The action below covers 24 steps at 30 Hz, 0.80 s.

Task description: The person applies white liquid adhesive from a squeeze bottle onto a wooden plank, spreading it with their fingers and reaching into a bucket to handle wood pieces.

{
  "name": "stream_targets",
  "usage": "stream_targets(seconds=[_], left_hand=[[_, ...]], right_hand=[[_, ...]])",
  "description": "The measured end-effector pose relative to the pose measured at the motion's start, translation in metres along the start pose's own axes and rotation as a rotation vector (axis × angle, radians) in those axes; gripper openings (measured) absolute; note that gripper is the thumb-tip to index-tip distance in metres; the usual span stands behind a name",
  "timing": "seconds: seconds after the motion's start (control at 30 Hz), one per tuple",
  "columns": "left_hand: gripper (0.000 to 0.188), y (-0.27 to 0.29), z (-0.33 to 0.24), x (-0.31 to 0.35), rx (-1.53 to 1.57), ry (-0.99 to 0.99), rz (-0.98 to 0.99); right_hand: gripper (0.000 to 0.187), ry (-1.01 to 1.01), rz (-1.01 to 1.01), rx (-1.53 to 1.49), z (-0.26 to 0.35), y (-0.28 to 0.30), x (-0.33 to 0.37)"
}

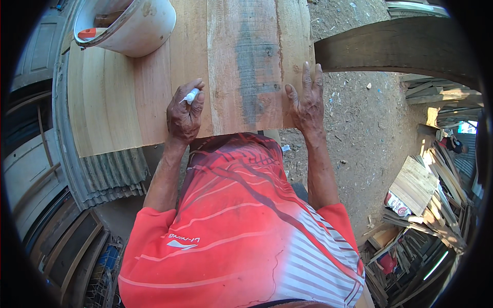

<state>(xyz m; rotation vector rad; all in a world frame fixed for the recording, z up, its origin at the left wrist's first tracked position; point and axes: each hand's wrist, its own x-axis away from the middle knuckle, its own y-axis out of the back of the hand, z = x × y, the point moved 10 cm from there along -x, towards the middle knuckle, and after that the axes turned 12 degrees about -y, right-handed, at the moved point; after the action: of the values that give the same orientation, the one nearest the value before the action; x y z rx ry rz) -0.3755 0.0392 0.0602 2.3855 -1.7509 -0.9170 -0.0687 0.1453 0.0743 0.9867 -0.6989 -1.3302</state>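
My left hand (184, 114) is closed around a small white tube with a thin nozzle (191, 96), perhaps a glue bottle; the fingers hide part of it. Under the hand lies a wide panel of joined wooden boards (179, 72), pale brown with a dark grey-blue streak on one board. At the panel's right edge rests my right hand (308, 105), its fingers stretched out and apart, holding nothing. The thumb touches or hovers over the outermost board; I cannot tell which.
A white bucket (146, 28) with an orange-red item (88, 33) inside stands on the panel at far left. A thick dark beam (395, 51) juts in at right. Scrap wood (416, 185) is piled on the right, and corrugated sheet (115, 172) sits below the panel's left corner.
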Motion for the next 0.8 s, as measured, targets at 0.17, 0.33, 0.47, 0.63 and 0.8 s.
stream_targets(seconds=[0.17,0.33,0.47,0.63,0.8], left_hand=[[0.027,0.000,0.001,-0.001,0.002,0.009,-0.004],[0.026,0.000,0.003,0.002,0.005,0.005,-0.009],[0.026,0.000,0.000,0.000,0.000,0.004,-0.002],[0.026,0.000,0.002,0.000,-0.011,-0.007,-0.001],[0.026,-0.002,0.008,0.002,0.032,0.019,-0.011]], right_hand=[[0.074,-0.006,0.037,0.067,-0.007,-0.009,0.000],[0.076,0.016,0.098,0.250,-0.004,-0.018,-0.004],[0.074,0.010,0.114,0.211,-0.005,-0.017,-0.001],[0.063,0.017,0.137,-0.047,-0.006,0.006,-0.017],[0.058,0.069,0.136,-0.105,-0.019,0.016,-0.048]])
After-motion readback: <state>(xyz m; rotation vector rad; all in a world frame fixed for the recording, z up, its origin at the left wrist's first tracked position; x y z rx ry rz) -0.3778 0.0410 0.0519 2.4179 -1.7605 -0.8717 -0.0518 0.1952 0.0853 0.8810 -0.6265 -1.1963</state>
